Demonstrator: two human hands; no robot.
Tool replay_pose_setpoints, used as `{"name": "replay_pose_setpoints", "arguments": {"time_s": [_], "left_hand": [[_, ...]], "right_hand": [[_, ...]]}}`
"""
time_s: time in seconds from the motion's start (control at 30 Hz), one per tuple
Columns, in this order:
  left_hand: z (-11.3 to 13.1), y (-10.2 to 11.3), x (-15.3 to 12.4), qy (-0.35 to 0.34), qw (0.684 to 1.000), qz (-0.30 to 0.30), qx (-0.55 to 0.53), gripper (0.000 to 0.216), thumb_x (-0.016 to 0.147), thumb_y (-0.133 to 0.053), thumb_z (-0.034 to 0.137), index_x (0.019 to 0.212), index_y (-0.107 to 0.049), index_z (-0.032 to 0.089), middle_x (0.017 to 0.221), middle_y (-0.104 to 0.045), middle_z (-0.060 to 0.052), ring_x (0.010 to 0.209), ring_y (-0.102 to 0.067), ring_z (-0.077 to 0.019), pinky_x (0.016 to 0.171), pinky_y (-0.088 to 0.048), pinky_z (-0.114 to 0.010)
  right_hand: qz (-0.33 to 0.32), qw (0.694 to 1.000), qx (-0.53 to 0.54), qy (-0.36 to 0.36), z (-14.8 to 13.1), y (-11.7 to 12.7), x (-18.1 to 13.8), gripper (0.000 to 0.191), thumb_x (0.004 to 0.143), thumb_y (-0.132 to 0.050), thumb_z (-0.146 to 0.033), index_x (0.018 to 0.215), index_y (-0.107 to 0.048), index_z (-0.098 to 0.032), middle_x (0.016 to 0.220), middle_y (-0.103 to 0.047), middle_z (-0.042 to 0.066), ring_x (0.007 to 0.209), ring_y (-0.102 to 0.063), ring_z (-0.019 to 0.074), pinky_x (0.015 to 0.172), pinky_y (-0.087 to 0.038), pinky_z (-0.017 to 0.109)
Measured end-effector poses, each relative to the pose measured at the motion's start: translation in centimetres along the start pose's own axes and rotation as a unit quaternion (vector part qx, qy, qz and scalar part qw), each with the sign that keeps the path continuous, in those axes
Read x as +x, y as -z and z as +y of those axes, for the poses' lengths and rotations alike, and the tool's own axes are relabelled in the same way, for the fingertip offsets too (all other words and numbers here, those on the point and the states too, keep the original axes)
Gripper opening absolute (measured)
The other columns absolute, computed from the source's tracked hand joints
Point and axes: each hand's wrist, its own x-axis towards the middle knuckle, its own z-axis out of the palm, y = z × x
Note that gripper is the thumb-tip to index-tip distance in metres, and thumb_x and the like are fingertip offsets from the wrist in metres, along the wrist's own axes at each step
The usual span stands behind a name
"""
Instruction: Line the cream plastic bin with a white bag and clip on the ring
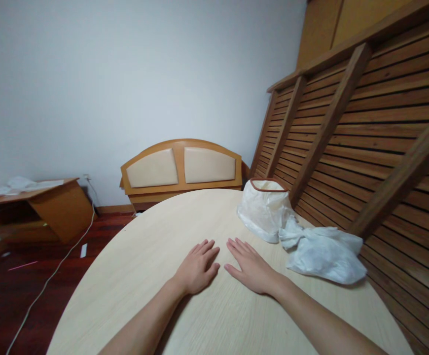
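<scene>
Both of my hands rest palm down on a round, pale wood-grain table (133, 276), a small gap between them. My left hand (198, 268) has its fingers stretched out and holds nothing. Fingers likewise extended, my right hand (249, 266) lies flat with nothing in it. Beyond the right hand stands a bin (264, 209) with a brown rim, lined or covered with a white plastic bag. Next to it, to the right of my right hand, lies a knotted white plastic bag (325, 254); its contents are hidden. Neither hand touches the bin or the bag.
A slatted wooden panel (333, 128) leans along the table's right side. Behind the table is a headboard (181, 167) against the wall. At left, a low wooden desk (59, 207) bears white plastic or paper, and a white cable (57, 268) crosses the dark red floor.
</scene>
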Motion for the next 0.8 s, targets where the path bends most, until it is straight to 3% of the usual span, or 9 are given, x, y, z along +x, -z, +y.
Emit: {"name": "replay_pose_setpoints", "arguments": {"time_s": [0.8], "left_hand": [[-0.59, -0.60, -0.15, -0.016, 1.000, 0.008, -0.003, 0.049, 0.099, -0.046, 0.037, 0.144, -0.051, 0.020, 0.159, -0.039, -0.013, 0.149, -0.033, -0.0318, 0.121, -0.030, -0.053]], "right_hand": [[0.001, 1.000, 0.023, 0.018, 0.89, -0.50, -0.13, 0.076, 0.098, -0.039, -0.061, 0.157, -0.033, -0.014, 0.166, -0.024, 0.011, 0.155, -0.016, 0.0268, 0.126, -0.013, 0.046]]}}
